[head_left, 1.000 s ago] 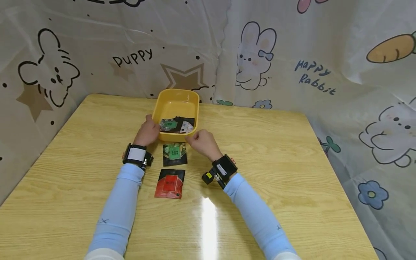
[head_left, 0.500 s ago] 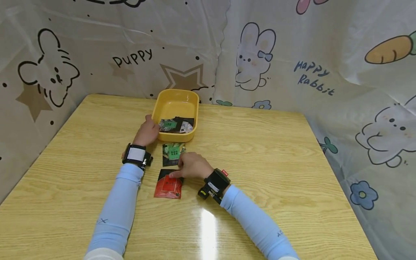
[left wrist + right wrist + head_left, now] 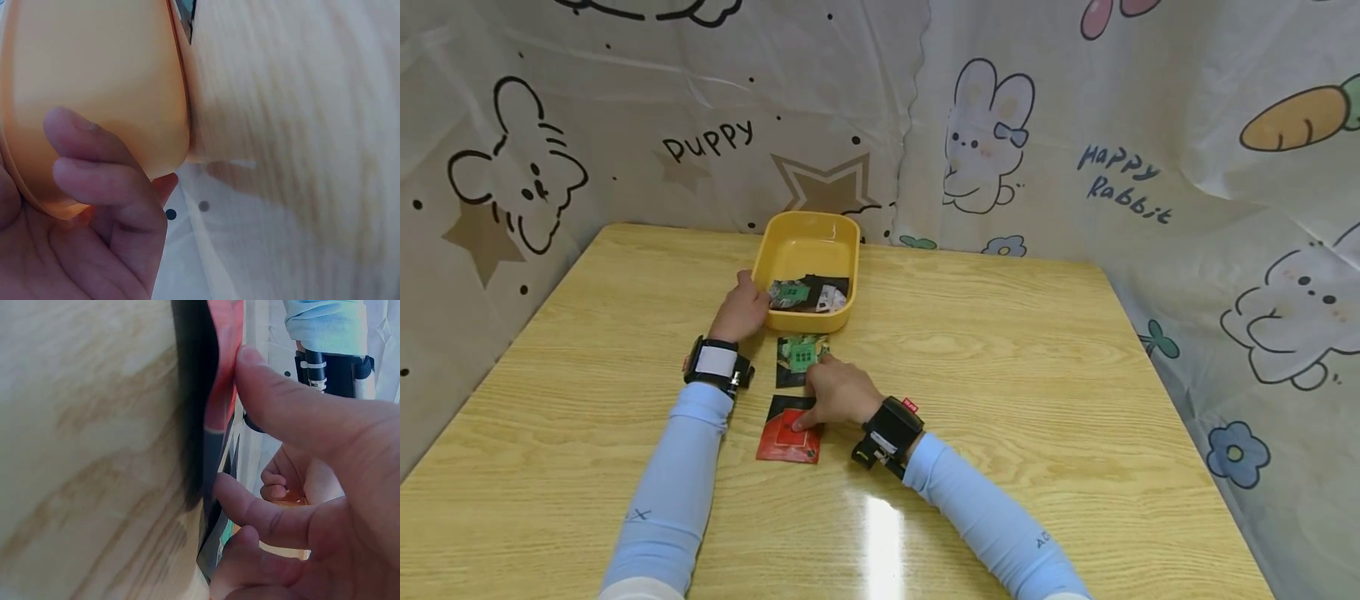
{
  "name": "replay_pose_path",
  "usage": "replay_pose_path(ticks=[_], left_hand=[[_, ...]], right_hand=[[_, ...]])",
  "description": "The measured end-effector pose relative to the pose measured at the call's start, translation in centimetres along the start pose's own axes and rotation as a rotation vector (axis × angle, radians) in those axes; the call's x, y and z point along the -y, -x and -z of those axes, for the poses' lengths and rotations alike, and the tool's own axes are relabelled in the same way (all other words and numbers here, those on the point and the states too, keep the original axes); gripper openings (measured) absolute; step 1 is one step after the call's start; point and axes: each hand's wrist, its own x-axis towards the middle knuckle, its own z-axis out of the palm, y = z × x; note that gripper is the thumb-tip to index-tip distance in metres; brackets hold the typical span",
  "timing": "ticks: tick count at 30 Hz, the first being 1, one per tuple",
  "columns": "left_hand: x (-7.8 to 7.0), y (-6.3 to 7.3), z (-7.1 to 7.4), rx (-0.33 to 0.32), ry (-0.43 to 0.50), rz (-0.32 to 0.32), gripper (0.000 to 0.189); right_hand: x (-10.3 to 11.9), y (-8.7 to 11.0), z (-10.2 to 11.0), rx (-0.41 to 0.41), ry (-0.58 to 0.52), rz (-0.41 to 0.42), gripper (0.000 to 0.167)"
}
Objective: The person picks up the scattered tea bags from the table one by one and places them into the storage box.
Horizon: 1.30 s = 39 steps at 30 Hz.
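My left hand [image 3: 739, 310] grips the near left side of a yellow plastic bin [image 3: 853, 258]. In the left wrist view, curled fingers [image 3: 106, 187] lie against its outer wall, with the thumb by the rim. The right hand [image 3: 842, 393] is over a red-and-black packet [image 3: 773, 437] on the table. Its thumb [image 3: 269, 387] presses the red face while the index fingertip lies at the black edge, pinching the packet. Just beyond, a green-labelled packet [image 3: 797, 358] lies flat, partly overlapped by the right fingers in the head view.
Inside the bin's near end lie dark packets, one with a green label [image 3: 790, 293] and one with a white patch [image 3: 831, 297]. A wood-grain table [image 3: 1000, 375] holds everything. Behind it hangs a cartoon-printed cloth [image 3: 865, 92].
My right hand has moved from the bin's near right corner back toward me, onto the red packet. The left hand has stayed on the bin.
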Motion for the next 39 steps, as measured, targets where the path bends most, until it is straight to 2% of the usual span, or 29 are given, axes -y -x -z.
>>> replay_pose_path(ticks=[6,15,20,22,26,31,35,39], left_hand=[[-0.1,0.1,-0.1,0.004,0.007,0.002,0.05],[0.0,-0.1,-0.1,-0.011,-0.002,-0.016,0.049],[0.1,-0.1,-0.2,-0.008,-0.005,-0.012,0.05],[0.2,-0.2,-0.2,-0.011,-0.006,-0.009,0.05],[0.3,-0.2,-0.1,-0.011,-0.004,-0.004,0.049],[0.3,-0.2,-0.2,-0.005,-0.005,-0.001,0.05],[0.2,-0.2,-0.2,-0.009,-0.013,-0.002,0.05],[0.1,-0.1,-0.1,-0.011,-0.013,-0.002,0.049]], right_hand=[[-0.3,0.0,-0.2,0.016,-0.027,0.005,0.042],[-1.3,-0.6,0.2,0.079,-0.223,0.141,0.042],[-1.7,-0.4,0.7,0.128,-0.326,0.169,0.044],[-1.8,-0.4,0.8,0.138,-0.365,0.174,0.039],[-2.0,-0.4,0.8,0.132,-0.448,0.199,0.017],[-2.3,-0.7,0.4,0.095,-0.536,0.203,0.014],[-2.7,-1.0,0.1,0.012,-0.598,0.182,0.016],[-2.8,-1.2,0.0,-0.079,-0.71,0.126,0.019]])
